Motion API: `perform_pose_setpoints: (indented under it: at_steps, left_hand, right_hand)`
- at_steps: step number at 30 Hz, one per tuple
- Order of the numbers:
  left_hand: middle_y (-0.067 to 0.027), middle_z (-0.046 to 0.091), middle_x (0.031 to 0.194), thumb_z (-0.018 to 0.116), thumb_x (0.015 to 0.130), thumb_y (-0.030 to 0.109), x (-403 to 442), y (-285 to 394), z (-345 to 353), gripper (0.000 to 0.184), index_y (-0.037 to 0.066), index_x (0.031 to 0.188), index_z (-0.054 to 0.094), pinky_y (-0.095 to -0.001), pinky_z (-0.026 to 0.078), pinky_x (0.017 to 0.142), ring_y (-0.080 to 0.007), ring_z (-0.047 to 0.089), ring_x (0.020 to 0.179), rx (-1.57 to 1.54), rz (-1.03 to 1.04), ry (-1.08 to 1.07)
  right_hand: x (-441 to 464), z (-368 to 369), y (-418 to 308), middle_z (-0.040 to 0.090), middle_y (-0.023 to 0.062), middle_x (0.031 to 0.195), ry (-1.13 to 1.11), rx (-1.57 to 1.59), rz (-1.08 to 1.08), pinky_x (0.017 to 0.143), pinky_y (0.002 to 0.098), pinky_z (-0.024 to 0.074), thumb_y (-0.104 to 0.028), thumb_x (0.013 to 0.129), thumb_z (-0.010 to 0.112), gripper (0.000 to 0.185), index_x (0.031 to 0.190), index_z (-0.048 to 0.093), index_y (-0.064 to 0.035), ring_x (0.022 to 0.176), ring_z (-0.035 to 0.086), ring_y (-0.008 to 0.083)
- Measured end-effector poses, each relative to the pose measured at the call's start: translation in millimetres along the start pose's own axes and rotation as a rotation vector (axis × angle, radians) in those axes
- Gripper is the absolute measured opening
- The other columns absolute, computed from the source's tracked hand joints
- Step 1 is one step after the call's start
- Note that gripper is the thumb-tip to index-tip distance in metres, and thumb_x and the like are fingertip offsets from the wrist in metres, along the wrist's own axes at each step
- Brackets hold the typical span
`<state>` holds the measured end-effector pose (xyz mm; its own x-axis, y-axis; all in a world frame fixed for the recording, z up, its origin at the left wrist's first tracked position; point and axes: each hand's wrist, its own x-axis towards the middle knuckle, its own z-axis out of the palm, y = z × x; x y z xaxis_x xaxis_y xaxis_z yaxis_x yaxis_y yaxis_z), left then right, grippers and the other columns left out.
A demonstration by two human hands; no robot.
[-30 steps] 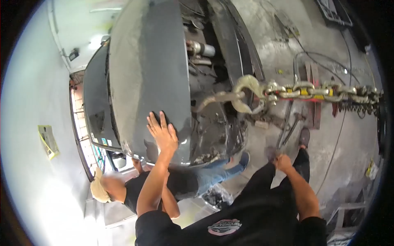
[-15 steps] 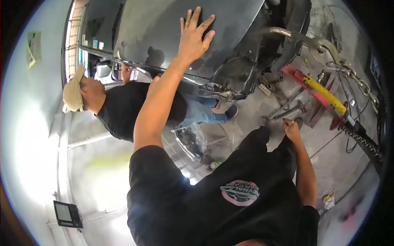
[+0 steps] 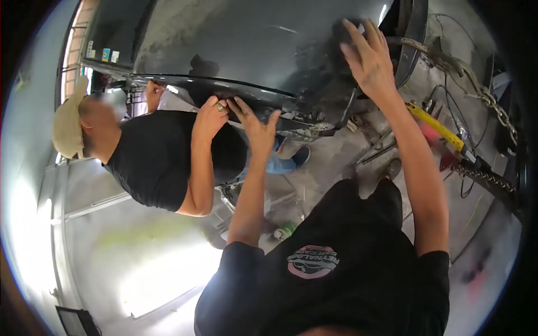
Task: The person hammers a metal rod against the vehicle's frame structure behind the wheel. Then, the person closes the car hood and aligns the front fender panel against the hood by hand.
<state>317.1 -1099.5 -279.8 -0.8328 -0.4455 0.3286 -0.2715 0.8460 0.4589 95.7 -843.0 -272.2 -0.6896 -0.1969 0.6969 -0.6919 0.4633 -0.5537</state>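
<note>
Just now, the place of both hands was changed. The left hand (image 3: 255, 131), which half a second earlier lay flat on the upper face of the dark car panel (image 3: 252, 39), had come to the near side of it, below the long seam (image 3: 241, 84). Its fingers were stretched out and its thumb stood apart; I saw nothing gripped in it. Just beside it, on the left, was the ringed hand (image 3: 212, 119) of a co-worker (image 3: 162, 157) in a black shirt, who stood along the same side. The right hand (image 3: 370, 67), which before hung low by the leg, was now raised to the right end of the panel. Its fingers were spread and held nothing that I could see; whether they pressed the surface or only hovered over it, I cannot tell. The panel itself filled the far middle of the scene, with the metal hook (image 3: 454, 64) and the chain (image 3: 499, 112) to its right. In my judgement, this change meant that the work was no longer one-handed: the person's attention seemed divided between the near seam and the right end.
</note>
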Motion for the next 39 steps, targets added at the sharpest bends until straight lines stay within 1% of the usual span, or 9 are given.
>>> perform_pose_setpoints:
  at_steps: [6, 10, 13, 14, 18, 22, 26, 34, 39]
  left_hand:
    - [-0.0369, -0.015, 0.163, 0.081, 0.082, 0.048, 3.4, -8.3, 15.0, 0.126, -0.002, 0.161, -0.003, -0.0567, 0.011, 0.124, -0.0538, -0.007, 0.153, -0.066, 0.001, 0.05]
    - [-0.0366, -0.015, 0.163, 0.083, 0.082, 0.045, 2.7, -24.7, 29.6, 0.127, -0.001, 0.161, -0.006, -0.0588, 0.005, 0.124, -0.0524, -0.012, 0.153, -0.084, 0.086, 0.099]
    - [-0.0364, -0.013, 0.164, 0.085, 0.08, 0.043, 1.1, -10.0, 20.4, 0.128, 0.0, 0.162, -0.004, -0.0594, 0.005, 0.123, -0.0526, -0.011, 0.153, -0.081, -0.028, 0.041]
    - [-0.0362, -0.013, 0.164, 0.086, 0.079, 0.042, -12.1, -16.4, 11.7, 0.128, 0.001, 0.162, -0.002, -0.0596, 0.006, 0.123, -0.0528, -0.009, 0.153, -0.009, -0.058, 0.028]
    - [-0.0345, -0.012, 0.165, 0.088, 0.077, 0.037, -1.4, -13.9, 15.7, 0.125, 0.004, 0.164, 0.004, -0.0602, 0.009, 0.123, -0.0523, -0.005, 0.154, -0.043, 0.004, 0.079]
    - [-0.0312, -0.007, 0.167, 0.068, 0.095, 0.044, -0.6, 4.0, 8.3, 0.1, -0.002, 0.162, 0.009, -0.0591, 0.006, 0.124, -0.048, -0.004, 0.155, -0.22, -0.102, 0.112]
    - [-0.03, 0.004, 0.167, 0.046, 0.107, 0.046, 10.3, 20.1, 26.0, 0.074, -0.003, 0.158, 0.023, -0.0593, 0.006, 0.123, -0.0439, 0.003, 0.155, -0.219, -0.146, 0.336]
    - [-0.0276, 0.026, 0.162, 0.039, 0.11, 0.04, 50.8, 44.8, 54.3, 0.065, -0.008, 0.153, 0.032, -0.0507, 0.019, 0.124, -0.0393, 0.026, 0.15, -0.169, -0.403, 0.704]
    - [-0.023, 0.034, 0.16, 0.043, 0.109, 0.036, 38.6, 15.5, 76.6, 0.06, -0.003, 0.154, 0.032, -0.0483, 0.025, 0.121, -0.035, 0.035, 0.146, -0.162, -0.363, 0.76]
  right_hand:
    - [13.3, 62.2, -17.9, 0.027, 0.0293, 0.16, -0.022, -0.24, 0.202, 0.119, 0.0639, 0.0193, -0.049, 0.1, 0.05, 0.064, 0.151, 0.048, -0.01, 0.148, 0.025, 0.0504]
    - [6.0, 64.1, -10.0, 0.025, 0.0304, 0.162, -0.031, -0.278, 0.17, 0.12, 0.0601, 0.0232, -0.051, 0.101, 0.049, 0.068, 0.153, 0.045, -0.0084, 0.147, 0.028, 0.0492]
    - [1.5, 75.0, 1.1, 0.039, 0.0242, 0.156, 0.155, -0.272, -0.012, 0.116, 0.0584, 0.0285, -0.039, 0.102, 0.053, 0.051, 0.148, 0.053, -0.0172, 0.143, 0.036, 0.0452]
    - [3.7, 73.6, -2.0, 0.04, 0.0259, 0.154, 0.101, -0.225, 0.075, 0.114, 0.0657, 0.0259, -0.048, 0.099, 0.053, 0.058, 0.149, 0.051, -0.0174, 0.144, 0.034, 0.0474]
    - [6.1, 59.5, -13.0, 0.028, 0.0323, 0.159, -0.049, -0.224, 0.157, 0.117, 0.0679, 0.0221, -0.043, 0.098, 0.055, 0.065, 0.155, 0.042, -0.0159, 0.147, 0.025, 0.0536]
    - [37.1, 24.5, -10.8, 0.042, 0.034, 0.143, -0.178, -0.254, 0.017, 0.113, 0.063, 0.0333, -0.04, 0.094, 0.065, 0.059, 0.143, 0.053, -0.0096, 0.138, 0.036, 0.054]
    - [118.4, -3.1, 67.5, 0.052, 0.0333, 0.133, -0.222, -0.205, 0.02, 0.11, 0.0519, 0.0435, -0.037, 0.097, 0.064, 0.051, 0.136, 0.055, -0.0051, 0.128, 0.051, 0.0484]
    - [276.4, 7.6, 256.6, 0.033, 0.0266, 0.159, -0.426, -0.362, 0.05, 0.12, 0.0573, 0.0286, -0.057, 0.103, 0.047, 0.067, 0.157, 0.039, -0.0184, 0.148, 0.032, 0.0439]
    - [296.1, 25.8, 287.9, 0.027, 0.0221, 0.164, -0.331, -0.26, -0.016, 0.123, 0.0608, 0.0156, -0.057, 0.103, 0.041, 0.066, 0.158, 0.039, -0.0202, 0.153, 0.021, 0.0447]
